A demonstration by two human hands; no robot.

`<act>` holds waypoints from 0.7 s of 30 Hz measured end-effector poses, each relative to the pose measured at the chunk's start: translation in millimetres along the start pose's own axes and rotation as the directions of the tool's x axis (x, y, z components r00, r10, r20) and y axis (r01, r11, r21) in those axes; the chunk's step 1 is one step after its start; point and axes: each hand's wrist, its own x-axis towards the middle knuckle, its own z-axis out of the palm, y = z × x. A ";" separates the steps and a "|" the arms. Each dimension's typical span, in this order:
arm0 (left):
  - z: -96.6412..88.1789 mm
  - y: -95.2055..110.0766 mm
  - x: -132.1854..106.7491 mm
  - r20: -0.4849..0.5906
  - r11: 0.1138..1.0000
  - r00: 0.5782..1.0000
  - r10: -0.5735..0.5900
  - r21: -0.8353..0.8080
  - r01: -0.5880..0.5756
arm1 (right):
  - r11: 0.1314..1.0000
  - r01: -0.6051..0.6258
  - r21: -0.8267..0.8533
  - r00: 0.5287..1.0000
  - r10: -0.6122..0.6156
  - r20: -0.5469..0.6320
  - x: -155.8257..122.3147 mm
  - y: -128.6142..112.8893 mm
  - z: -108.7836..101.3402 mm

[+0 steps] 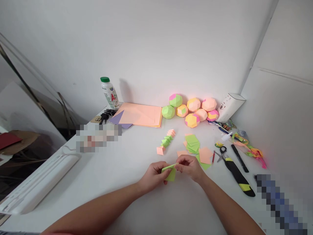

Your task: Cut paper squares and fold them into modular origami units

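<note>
A small piece of green paper, partly folded along its top edge, is held above the table between both hands. My left hand is closed on its left side, thumb across the front. With thumb and fingers pinched, my right hand grips the fold's right end. Just beyond the hands lie loose green paper pieces and peach paper pieces. A slanting row of folded green and peach pieces stands to the left of them.
Several faceted paper balls sit against the wall beside peach sheets. A bottle stands at the back left. On the right are small scissors, a utility knife, a black pen and a white holder.
</note>
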 end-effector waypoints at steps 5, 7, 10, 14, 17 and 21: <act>0.1 1.3 0.2 0.024 0.997 0.998 -0.055 -0.053 0.056 | 1.000 0.010 0.017 1.000 -0.010 0.014 0.5 1.5 -1.2; -0.2 0.8 0.5 0.028 0.996 0.998 -0.062 -0.062 0.063 | 1.000 0.008 0.022 1.000 -0.009 0.018 0.6 1.8 -1.3; -0.7 0.0 0.6 0.038 0.995 0.998 -0.057 -0.074 0.060 | 0.999 0.007 0.032 1.000 -0.008 0.028 0.5 2.0 -1.7; -0.5 -0.1 0.6 0.040 0.995 0.998 -0.051 -0.083 0.055 | 0.999 0.008 0.046 0.999 -0.009 0.031 0.4 2.2 -2.2; -0.4 0.4 1.0 0.041 0.995 0.998 -0.052 -0.087 0.056 | 0.999 0.020 0.038 0.999 -0.021 0.025 0.5 1.4 -2.1; -0.4 0.6 1.6 0.037 0.994 0.998 -0.057 -0.088 0.060 | 0.999 0.036 0.017 0.999 -0.036 0.029 0.2 -0.7 -2.0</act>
